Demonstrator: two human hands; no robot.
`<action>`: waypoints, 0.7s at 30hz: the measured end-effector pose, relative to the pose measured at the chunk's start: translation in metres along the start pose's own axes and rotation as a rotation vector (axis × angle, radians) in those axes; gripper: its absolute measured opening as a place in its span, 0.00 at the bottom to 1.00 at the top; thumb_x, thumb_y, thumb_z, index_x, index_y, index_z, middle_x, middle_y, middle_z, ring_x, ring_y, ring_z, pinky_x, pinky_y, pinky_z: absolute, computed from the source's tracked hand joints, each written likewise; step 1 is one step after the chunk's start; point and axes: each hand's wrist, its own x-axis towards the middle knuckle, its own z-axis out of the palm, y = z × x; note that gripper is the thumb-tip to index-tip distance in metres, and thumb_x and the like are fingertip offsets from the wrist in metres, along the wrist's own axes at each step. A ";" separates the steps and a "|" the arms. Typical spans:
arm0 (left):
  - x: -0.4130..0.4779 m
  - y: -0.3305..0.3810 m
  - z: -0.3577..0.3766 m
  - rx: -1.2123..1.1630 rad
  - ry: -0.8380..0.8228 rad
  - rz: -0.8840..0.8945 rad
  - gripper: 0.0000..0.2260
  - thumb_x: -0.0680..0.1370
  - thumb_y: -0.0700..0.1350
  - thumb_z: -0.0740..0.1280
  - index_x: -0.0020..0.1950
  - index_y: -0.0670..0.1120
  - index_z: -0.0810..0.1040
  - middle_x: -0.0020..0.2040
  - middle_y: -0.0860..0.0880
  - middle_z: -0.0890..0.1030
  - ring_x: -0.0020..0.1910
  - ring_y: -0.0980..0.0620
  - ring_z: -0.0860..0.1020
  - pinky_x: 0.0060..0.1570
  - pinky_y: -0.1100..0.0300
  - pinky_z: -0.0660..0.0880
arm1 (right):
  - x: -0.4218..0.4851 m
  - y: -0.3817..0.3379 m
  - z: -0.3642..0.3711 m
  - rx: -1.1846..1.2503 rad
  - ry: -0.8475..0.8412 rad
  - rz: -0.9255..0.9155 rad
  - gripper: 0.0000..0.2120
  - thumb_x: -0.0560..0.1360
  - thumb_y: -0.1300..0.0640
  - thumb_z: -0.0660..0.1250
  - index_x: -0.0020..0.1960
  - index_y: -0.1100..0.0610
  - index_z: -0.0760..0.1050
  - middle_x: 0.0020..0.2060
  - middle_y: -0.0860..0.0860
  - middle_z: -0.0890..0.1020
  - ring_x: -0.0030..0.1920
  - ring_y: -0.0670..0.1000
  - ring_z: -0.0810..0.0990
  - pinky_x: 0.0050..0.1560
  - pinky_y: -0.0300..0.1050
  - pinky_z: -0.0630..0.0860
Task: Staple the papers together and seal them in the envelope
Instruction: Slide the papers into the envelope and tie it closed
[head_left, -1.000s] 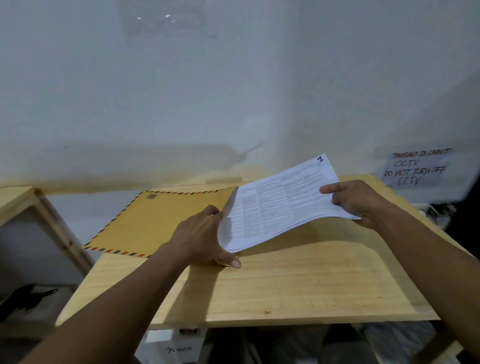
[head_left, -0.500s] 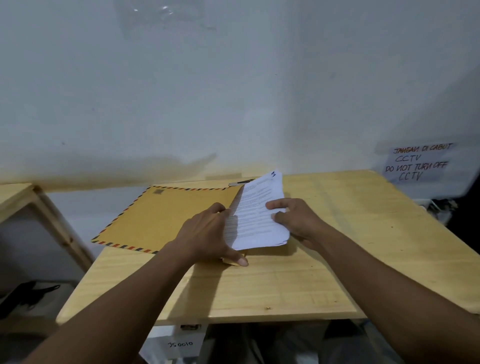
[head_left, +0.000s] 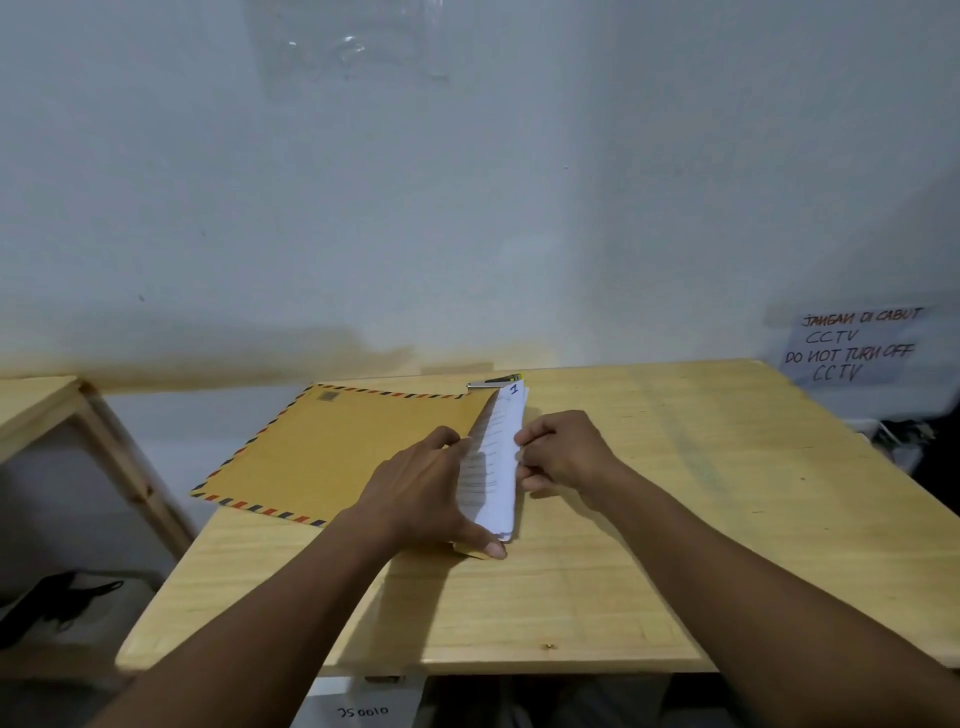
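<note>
A brown airmail envelope (head_left: 337, 452) with a striped border lies flat on the wooden table (head_left: 675, 519), its open end facing right. A stack of white printed papers (head_left: 493, 467) is mostly inside that opening; only a narrow strip sticks out. My left hand (head_left: 426, 493) rests on the envelope's open end, thumb pressing the flap near the front corner. My right hand (head_left: 566, 452) pinches the papers' exposed right edge with curled fingers. A stapler (head_left: 493, 381) lies behind the papers, at the table's back edge, mostly hidden.
A white wall rises right behind the table. A handwritten CCTV notice (head_left: 852, 343) hangs at the right. A second wooden table (head_left: 36, 400) stands at the left, with a gap between. Bare tabletop stretches to the right and front.
My right hand has pushed the papers leftward into the envelope; a wide sheet showed before, now only a narrow strip. My left hand has stayed on the envelope's opening.
</note>
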 end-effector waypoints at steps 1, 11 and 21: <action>-0.001 0.000 -0.001 -0.004 0.007 0.004 0.60 0.54 0.79 0.72 0.79 0.51 0.61 0.74 0.55 0.67 0.63 0.50 0.75 0.53 0.52 0.79 | 0.003 -0.001 0.008 0.042 -0.026 0.022 0.10 0.73 0.72 0.65 0.53 0.67 0.78 0.38 0.63 0.85 0.33 0.56 0.85 0.37 0.49 0.84; -0.004 -0.004 -0.004 -0.036 0.078 -0.022 0.51 0.63 0.78 0.68 0.79 0.50 0.66 0.74 0.52 0.71 0.65 0.50 0.75 0.55 0.55 0.79 | 0.013 0.003 -0.003 -0.115 0.137 -0.110 0.11 0.76 0.63 0.62 0.56 0.57 0.77 0.51 0.56 0.84 0.49 0.56 0.84 0.44 0.48 0.78; -0.011 0.004 0.009 0.010 0.072 -0.053 0.53 0.59 0.82 0.64 0.76 0.52 0.70 0.71 0.54 0.75 0.62 0.51 0.77 0.52 0.52 0.81 | -0.007 0.031 -0.010 -1.149 0.043 -0.601 0.07 0.78 0.46 0.67 0.55 0.45 0.79 0.58 0.44 0.74 0.62 0.52 0.66 0.55 0.49 0.62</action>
